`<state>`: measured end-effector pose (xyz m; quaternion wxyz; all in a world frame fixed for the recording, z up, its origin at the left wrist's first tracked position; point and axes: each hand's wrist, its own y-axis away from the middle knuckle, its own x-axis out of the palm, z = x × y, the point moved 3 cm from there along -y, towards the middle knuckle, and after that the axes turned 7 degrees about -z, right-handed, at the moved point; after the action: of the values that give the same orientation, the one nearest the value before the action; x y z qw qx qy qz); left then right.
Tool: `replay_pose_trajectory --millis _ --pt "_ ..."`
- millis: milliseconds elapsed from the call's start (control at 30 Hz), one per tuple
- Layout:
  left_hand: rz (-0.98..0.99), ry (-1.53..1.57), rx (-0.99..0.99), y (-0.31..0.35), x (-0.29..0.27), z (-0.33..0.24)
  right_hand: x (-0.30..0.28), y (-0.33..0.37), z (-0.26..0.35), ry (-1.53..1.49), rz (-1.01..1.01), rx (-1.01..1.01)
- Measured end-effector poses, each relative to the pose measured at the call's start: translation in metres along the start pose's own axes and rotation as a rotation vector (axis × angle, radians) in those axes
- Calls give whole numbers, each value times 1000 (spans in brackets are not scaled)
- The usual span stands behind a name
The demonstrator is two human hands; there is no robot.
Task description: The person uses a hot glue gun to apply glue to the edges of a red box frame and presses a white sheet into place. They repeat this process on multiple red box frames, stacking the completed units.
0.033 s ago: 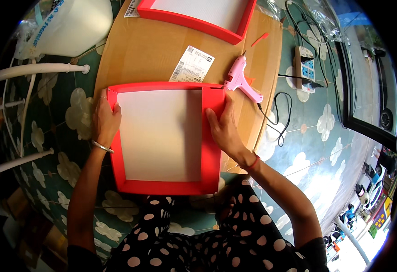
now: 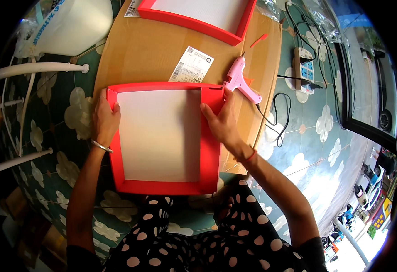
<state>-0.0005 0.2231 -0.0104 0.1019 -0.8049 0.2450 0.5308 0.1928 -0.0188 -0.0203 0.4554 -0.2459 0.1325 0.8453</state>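
Observation:
A shallow red box [image 2: 210, 145] with a white inside lies on the front part of a large cardboard carton, its near edge just above my knees. My left hand [image 2: 106, 119] grips the left wall, thumb over the rim and fingers around the outside. At the right wall, my right hand [image 2: 223, 119] holds the upper part, with its thumb at the inner edge of the wide red side and its fingers outside. Beside the box's far right corner lies a pink glue gun [image 2: 238, 81], its nozzle pointing away from me.
Another red box [image 2: 194, 20] sits at the far end of the cardboard carton [image 2: 139, 50]. Nearby are a white label [image 2: 192, 65] and a thin red strip [image 2: 259, 41]. A power strip [image 2: 303, 70] with cables lies on the tiled floor, right. White tubular legs [image 2: 39, 68] stand left.
My right thumb has slid a little left and up to the inner edge of the box's right side. The box and my left hand look almost unmoved.

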Motion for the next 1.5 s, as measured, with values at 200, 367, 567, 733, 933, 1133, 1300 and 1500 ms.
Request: replay_pose_trajectory --millis 200,367,567,733,933,1133,1300,1500 --pt "50 -44 -26 -1 -4 -12 -5 1 -5 -251 106 288" --pt "23 -9 215 -11 9 -41 -21 26 -12 -528 36 462" --pt "99 71 272 -28 23 -67 -44 11 -32 -44 54 280" --pt "76 147 289 -12 20 -59 -37 15 -22 -126 -71 269" --pt "45 101 328 -8 22 -56 -37 12 -20 -125 -47 337" --pt "-1 26 354 -9 25 -54 -42 14 1 56 -17 140" --pt "62 29 399 -18 26 -67 -46 13 11 421 37 -255" --pt "218 70 714 -4 52 -114 -24 7 15 314 359 -261"
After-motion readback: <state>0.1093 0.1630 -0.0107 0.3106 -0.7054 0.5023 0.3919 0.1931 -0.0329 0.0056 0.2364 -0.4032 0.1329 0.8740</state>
